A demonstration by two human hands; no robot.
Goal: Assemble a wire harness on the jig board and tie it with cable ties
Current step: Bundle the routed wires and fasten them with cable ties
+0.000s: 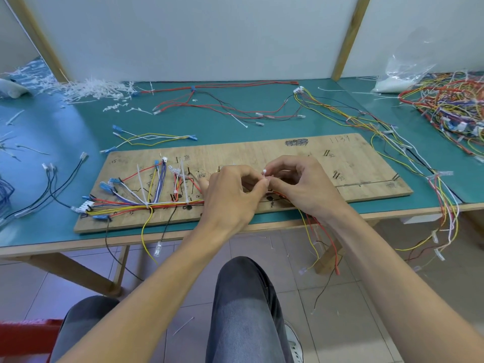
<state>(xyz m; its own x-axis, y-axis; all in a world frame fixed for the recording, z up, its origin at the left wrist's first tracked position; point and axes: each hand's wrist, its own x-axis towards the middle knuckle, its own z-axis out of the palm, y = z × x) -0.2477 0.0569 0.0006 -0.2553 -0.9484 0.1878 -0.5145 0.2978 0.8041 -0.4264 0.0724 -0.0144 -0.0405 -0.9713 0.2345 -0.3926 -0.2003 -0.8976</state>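
A wooden jig board point(353, 163) lies on the green table. A wire harness point(125, 205) of red, yellow, white and blue wires runs along its left half, with white cable ties standing up from it. Over the board's middle, my left hand point(230, 195) and my right hand point(301, 184) meet fingertip to fingertip. Both pinch a white cable tie point(265, 172) whose head sticks up between them. The wires under my hands are mostly hidden. Red and yellow wires hang off the table edge below my right wrist.
A heap of white cable ties point(91, 89) lies at the back left. A loose red and black harness point(222, 106) lies behind the board. A tangle of coloured wires point(450, 103) and a plastic bag point(403, 72) sit at the right. My knees are below the table.
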